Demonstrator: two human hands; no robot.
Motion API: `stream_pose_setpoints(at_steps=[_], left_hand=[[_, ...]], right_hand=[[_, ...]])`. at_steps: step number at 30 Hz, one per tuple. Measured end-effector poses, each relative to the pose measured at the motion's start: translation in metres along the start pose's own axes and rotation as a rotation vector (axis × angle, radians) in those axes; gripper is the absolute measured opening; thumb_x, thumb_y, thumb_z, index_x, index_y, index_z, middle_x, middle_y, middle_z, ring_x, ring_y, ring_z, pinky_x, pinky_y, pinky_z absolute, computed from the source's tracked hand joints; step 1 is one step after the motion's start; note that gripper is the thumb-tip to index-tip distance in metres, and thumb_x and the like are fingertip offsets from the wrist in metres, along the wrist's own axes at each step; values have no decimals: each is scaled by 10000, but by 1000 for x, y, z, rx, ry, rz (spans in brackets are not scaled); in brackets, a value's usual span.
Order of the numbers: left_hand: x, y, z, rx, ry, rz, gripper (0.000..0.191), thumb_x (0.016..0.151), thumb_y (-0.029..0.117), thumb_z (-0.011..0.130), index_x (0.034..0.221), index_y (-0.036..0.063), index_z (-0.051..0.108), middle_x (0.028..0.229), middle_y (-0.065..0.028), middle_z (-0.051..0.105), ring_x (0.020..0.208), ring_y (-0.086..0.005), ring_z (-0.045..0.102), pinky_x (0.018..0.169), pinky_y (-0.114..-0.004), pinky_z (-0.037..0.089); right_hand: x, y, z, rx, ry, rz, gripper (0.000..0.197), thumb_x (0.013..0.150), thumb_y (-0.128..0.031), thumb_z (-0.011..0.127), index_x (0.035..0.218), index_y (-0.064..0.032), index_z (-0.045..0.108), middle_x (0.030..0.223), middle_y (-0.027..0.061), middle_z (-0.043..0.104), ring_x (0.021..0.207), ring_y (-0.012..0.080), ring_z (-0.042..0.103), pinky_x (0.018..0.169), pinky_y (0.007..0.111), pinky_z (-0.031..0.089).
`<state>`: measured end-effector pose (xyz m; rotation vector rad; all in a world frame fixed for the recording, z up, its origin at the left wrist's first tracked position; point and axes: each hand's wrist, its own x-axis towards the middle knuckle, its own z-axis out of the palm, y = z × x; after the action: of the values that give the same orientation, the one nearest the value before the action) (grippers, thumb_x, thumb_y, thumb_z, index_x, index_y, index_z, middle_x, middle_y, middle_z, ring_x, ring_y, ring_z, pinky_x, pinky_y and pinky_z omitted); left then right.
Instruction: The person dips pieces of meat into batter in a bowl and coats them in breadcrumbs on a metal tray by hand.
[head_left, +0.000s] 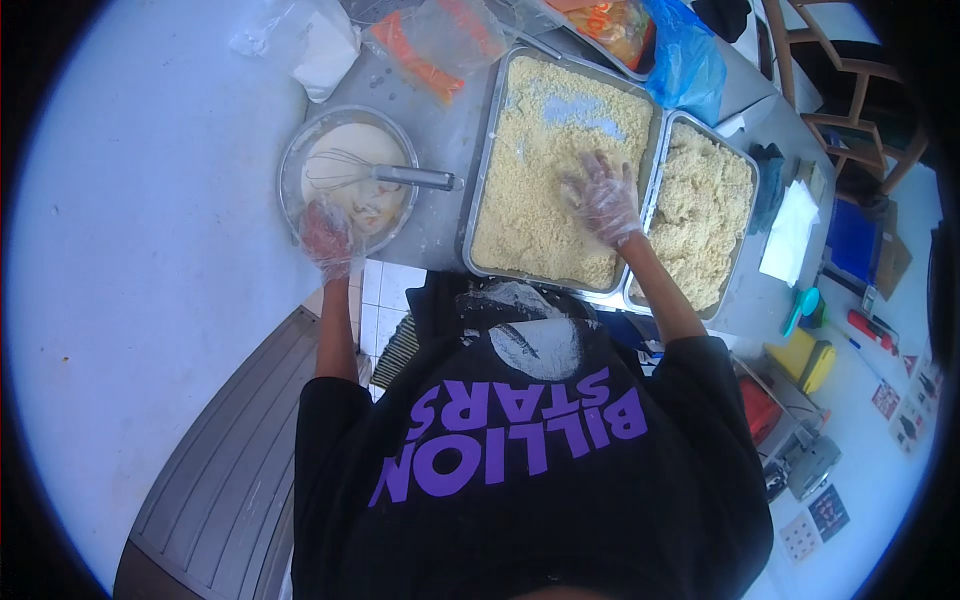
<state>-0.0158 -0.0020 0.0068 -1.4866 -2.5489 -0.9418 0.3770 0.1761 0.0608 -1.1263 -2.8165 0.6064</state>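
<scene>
My right hand (602, 196), in a clear plastic glove, rests with fingers spread on yellowish crumbs (540, 187) in a large metal tray (491, 161). Pale patches show through the crumbs beyond my fingertips. At the near left rim of a metal bowl (410, 135) is my gloved left hand (328, 234), its fingers curled; whether it grips anything is unclear. Creamy batter (352, 139) fills the bowl, with some brownish pieces (373, 206) partly sunk in it. A wire whisk (412, 176) lies in the batter, its handle across the right rim.
A smaller tray (752, 196) of clumpier crumbs adjoins the large one on the right. Plastic packaging (442, 37), a white bag (326, 60) and a blue plastic bag (686, 64) lie along the far side. White paper (790, 232) and a turquoise scoop (802, 309) are farther right.
</scene>
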Motion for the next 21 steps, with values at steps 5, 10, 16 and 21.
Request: stream_pose_setpoints(at_steps=[5,10,16,21], left_hand=[[1,-6,3,7,-5,-21,411,699,226,580,1035,-3,520,975,-191,544,902,-355,517,777,-399,410],[2,-2,3,-67,-19,-40,411,688,219,582,1026,-7,525,970,-191,552,901,-353,523,788,-401,409],[-5,-5,0,100,-75,-103,374,709,212,575,1014,0,531,952,-181,560,863,-338,543,761,-384,426],[4,1,-2,41,-147,-151,428,707,234,601,1047,-8,508,1010,-185,534,942,-334,508,815,-400,391]], right_hand=[[12,23,0,74,253,98,492,835,-311,468,1235,-51,349,1262,122,373,1082,201,427,951,343,309],[43,62,43,-1104,195,298,527,835,-366,436,1278,-109,310,1298,122,337,1146,245,366,967,359,261],[54,-6,32,-428,183,549,615,793,-558,348,1314,-240,273,1360,43,260,1263,246,213,972,572,70],[57,-1,35,-300,119,580,623,798,-549,345,1319,-216,268,1362,44,256,1267,237,203,996,528,79]])
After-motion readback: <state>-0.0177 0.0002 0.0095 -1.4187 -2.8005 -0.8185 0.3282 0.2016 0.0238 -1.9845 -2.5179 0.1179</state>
